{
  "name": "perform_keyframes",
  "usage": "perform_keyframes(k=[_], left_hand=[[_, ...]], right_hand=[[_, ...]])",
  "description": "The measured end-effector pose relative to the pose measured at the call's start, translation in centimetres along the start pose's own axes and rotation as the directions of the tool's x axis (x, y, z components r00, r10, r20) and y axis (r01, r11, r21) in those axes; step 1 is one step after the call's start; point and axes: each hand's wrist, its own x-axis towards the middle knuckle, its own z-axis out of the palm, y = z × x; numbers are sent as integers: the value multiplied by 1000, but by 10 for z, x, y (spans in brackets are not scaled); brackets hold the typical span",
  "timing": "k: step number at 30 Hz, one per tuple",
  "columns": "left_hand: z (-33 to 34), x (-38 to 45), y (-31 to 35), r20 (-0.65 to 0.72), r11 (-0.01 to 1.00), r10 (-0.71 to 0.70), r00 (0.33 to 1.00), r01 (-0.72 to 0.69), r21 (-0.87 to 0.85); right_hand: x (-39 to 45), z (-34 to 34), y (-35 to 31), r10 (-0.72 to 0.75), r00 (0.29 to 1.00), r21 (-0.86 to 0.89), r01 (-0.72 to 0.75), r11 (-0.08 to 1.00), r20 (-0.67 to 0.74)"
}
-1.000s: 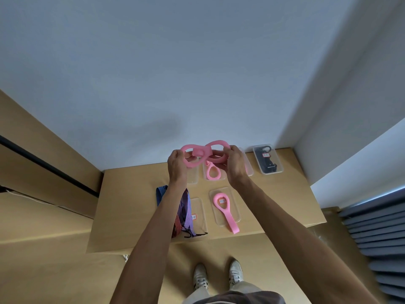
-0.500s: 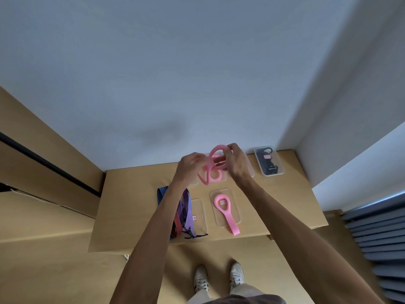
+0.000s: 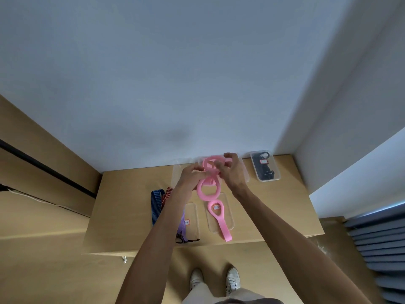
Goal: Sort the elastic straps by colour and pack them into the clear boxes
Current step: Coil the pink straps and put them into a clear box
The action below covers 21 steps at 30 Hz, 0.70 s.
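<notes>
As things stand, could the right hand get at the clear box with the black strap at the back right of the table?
Probably yes, once freed. The right hand is busy with the pink strap, which the left hand also grips, but bare table lies between it and the black strap's box.

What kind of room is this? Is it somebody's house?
Hard to say; probably a plain indoor room set up as a sorting workspace. A small wooden table stands in a corner against bare white walls, with clear boxes and no homely furnishings in view.
</notes>
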Motion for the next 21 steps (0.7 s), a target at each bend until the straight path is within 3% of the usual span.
perform_keyframes(k=[5,13,21], left_hand=[[18,0,-16,-59,994,-70,996,65,-83],[28,41,-59,-60,999,-23,998,25,37],[29,140,-64,-67,978,54,996,-39,206]], right_hand=[[-1,9,31,-49,998,-34,50,998,28],[34,29,80,69,997,-188,-62,980,32],[124,67,95,141,990,-314,-129,941,17]])
